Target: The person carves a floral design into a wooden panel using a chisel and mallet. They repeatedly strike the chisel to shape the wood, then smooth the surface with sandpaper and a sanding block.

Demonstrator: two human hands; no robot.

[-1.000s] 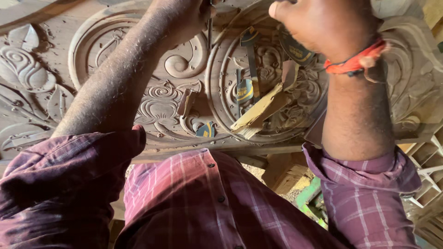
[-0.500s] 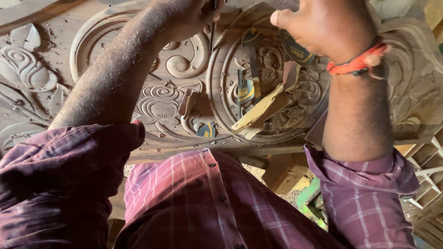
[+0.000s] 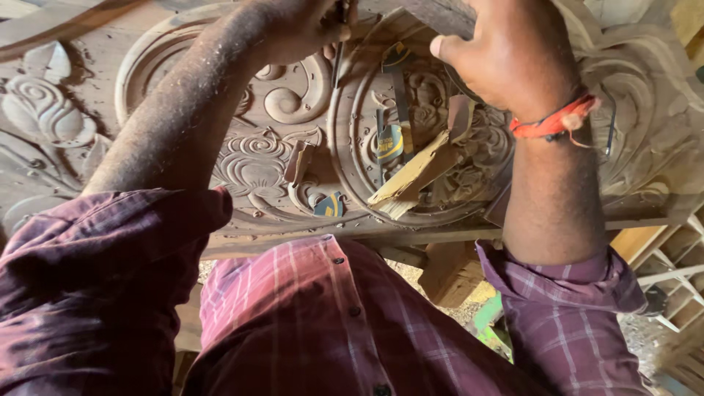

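Note:
A large carved wooden panel (image 3: 253,165) with scrolls and a round medallion lies in front of me. My left hand (image 3: 304,29), its forearm dusted with sawdust, is closed around a thin metal chisel (image 3: 339,51) whose tip points down at the medallion's left rim. My right hand (image 3: 513,62), with a red thread band at the wrist, grips a dark wooden block (image 3: 440,15) near the top edge, just right of the chisel. The upper ends of both tools are cut off by the frame.
Several chisels with yellow-and-black labels (image 3: 389,139) and a pale wood offcut (image 3: 414,180) lie loose on the medallion. Another chisel (image 3: 330,205) rests near the panel's front edge. Wooden blocks (image 3: 451,275) and a white frame (image 3: 675,286) sit below on the right.
Both hands sit a little lower in view than before, with the same grips. The loose tools on the panel have not moved.

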